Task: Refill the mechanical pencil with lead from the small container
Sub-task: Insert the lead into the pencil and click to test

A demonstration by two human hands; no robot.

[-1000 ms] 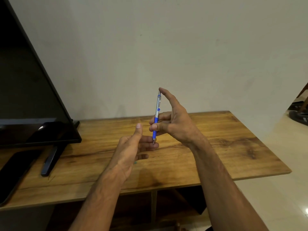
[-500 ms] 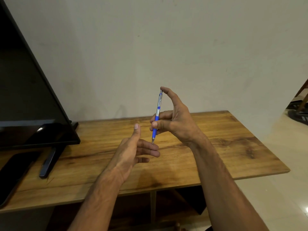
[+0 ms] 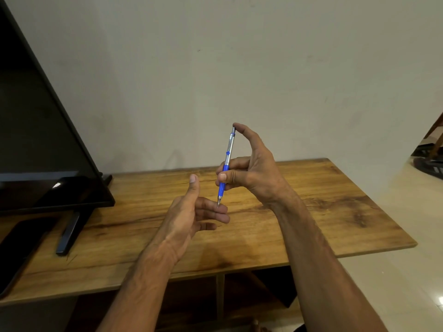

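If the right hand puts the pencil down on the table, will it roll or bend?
The pencil looks stiff, so it likely stays straight. Its round body may roll on the flat table, though the clip could stop it. It seems light: the right hand pinches it.

Mechanical pencil [image 3: 227, 161]: silver upper barrel, blue grip section, blue band near top, small blue dot mid-barrel, silver tip. Table [image 3: 323, 212]: warm honey-brown wood, streaky grain, darker knots toward right end. Screen [image 3: 36, 140] at table's left end: glossy black, black stand. Flat slab [image 3: 16, 250] at table's left front: black. Wall [image 3: 215, 68] behind table: plain off-white. Floor [image 3: 395, 283] right of table: pale cream, glossy.
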